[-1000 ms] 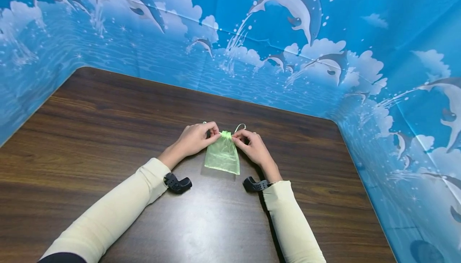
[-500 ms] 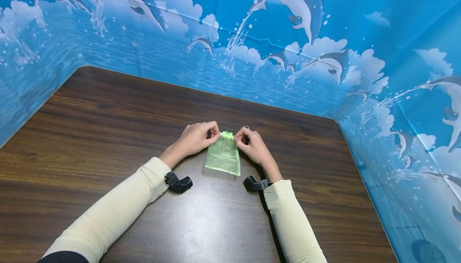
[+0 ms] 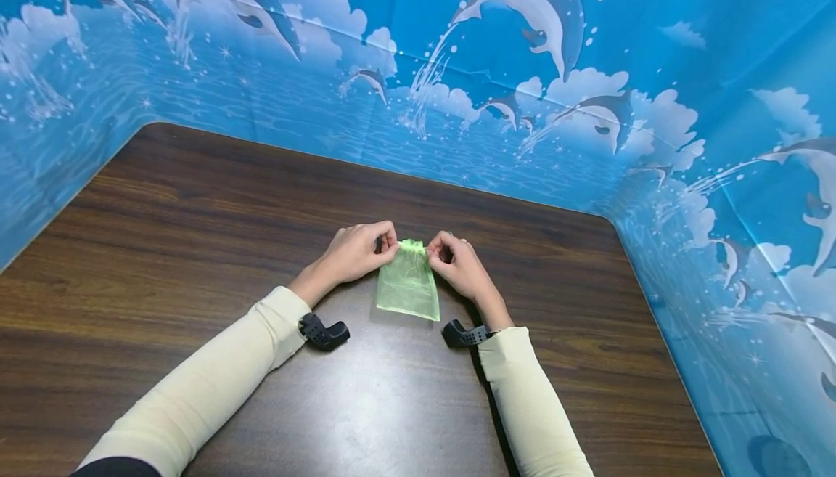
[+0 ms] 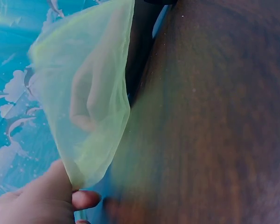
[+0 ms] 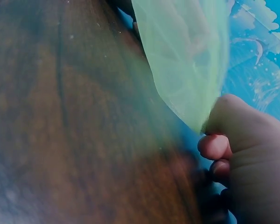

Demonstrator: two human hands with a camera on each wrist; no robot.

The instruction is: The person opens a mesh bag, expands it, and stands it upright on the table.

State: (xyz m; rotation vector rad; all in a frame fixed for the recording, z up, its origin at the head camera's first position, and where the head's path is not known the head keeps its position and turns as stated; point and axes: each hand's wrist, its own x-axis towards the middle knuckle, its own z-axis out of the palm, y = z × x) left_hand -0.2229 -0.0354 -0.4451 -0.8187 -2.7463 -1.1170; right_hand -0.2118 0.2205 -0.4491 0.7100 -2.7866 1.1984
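Observation:
A small sheer green drawstring pouch (image 3: pixel 408 290) hangs between my two hands, its neck gathered into ruffles at the top. My left hand (image 3: pixel 355 250) pinches the drawstring at the left of the neck with thumb and forefinger. On the other side my right hand (image 3: pixel 460 266) pinches the cord at the right of the neck. In the left wrist view the pouch (image 4: pixel 93 88) spreads above the left thumb, and the other hand shows through the cloth. The right wrist view has the pouch (image 5: pixel 186 60) meeting the right thumb and fingertips. Nothing can be made out inside it.
A dark wood-grain table (image 3: pixel 215 201) lies under both arms. Blue dolphin-print cloth (image 3: pixel 418 85) hangs along its far and side edges. Black wrist mounts (image 3: pixel 324 332) sit on both wrists, over cream sleeves (image 3: pixel 215 368).
My right hand has shifted slightly right, and the cord loop above it has mostly gone from sight. The pouch's lower edge has swung a little right. The left hand stays nearly still.

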